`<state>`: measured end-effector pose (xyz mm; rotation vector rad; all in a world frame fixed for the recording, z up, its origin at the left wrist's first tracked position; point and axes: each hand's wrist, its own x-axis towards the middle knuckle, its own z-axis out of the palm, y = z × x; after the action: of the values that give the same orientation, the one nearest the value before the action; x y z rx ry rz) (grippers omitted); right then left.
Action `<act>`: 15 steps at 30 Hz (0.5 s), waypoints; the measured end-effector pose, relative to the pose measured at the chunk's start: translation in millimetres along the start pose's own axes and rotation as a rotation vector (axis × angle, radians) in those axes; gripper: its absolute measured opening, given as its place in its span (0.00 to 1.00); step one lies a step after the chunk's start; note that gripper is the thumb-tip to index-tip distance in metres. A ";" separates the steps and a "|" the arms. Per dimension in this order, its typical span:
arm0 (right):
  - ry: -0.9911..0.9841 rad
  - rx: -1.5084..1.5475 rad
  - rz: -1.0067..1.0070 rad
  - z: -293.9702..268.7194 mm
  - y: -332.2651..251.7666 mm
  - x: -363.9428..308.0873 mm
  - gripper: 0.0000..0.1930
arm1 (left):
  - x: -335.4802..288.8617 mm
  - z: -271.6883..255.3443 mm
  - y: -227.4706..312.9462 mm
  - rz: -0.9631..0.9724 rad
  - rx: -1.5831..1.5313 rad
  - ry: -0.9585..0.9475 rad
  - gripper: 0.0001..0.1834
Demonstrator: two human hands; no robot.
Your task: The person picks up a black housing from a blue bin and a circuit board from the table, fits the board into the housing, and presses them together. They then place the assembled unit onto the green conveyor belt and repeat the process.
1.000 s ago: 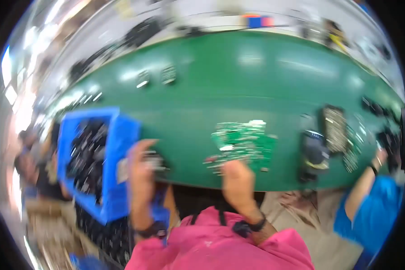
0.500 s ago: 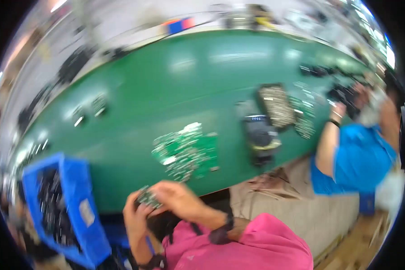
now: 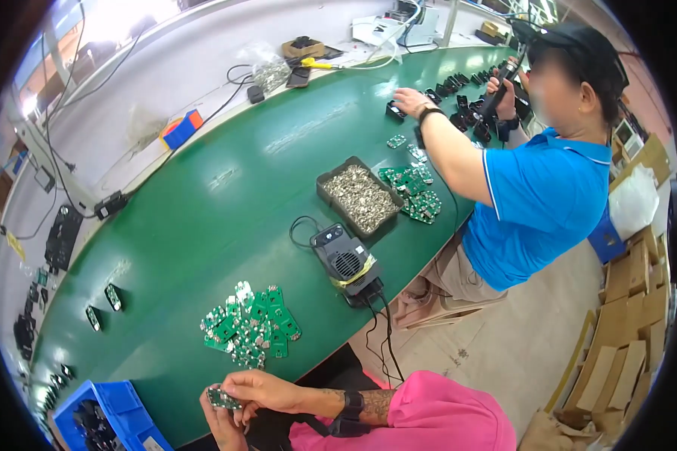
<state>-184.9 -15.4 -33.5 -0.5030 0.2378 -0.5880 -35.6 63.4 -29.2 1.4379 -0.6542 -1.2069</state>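
Observation:
A small green circuit board (image 3: 220,399) is held up near the table's front edge, between both of my hands. My left hand (image 3: 222,430) supports it from below and the left, its fingers closed around it. From the right, my right hand (image 3: 263,391) pinches the board's edge with thumb and fingertips. Just beyond my hands lies a loose pile of green circuit boards (image 3: 257,325) on the green table (image 3: 203,225). A blue bin (image 3: 132,413) of black parts stands to the left of my hands.
A black device with a speaker grille (image 3: 346,263) and cables sits right of the pile. Behind it is a dark tray (image 3: 357,197) of small metal pieces, beside more boards (image 3: 421,204). A co-worker in a blue shirt (image 3: 541,203) handles black housings and a handheld tool at the right.
The view has swung to the right and sharpened, so the table things sit further left and the co-worker shows more fully. The board stays in my hands.

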 end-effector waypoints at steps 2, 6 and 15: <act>-0.002 -0.021 -0.023 0.7 -0.1 -0.1 0.15 | -2.8 1.8 -0.2 -0.043 -0.005 0.038 0.20; 0.013 -0.036 -0.077 -8.4 -1.1 0.5 0.15 | 1.3 25.5 7.5 -0.089 -0.059 0.092 0.21; 0.072 -0.199 -0.236 -14.9 -12.1 -10.3 0.13 | 16.3 21.6 20.0 0.002 0.037 -0.122 0.25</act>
<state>-204.2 -23.8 -39.2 -0.7085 0.3101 -0.8180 -45.6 35.6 -13.1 1.4020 -0.7652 -1.2945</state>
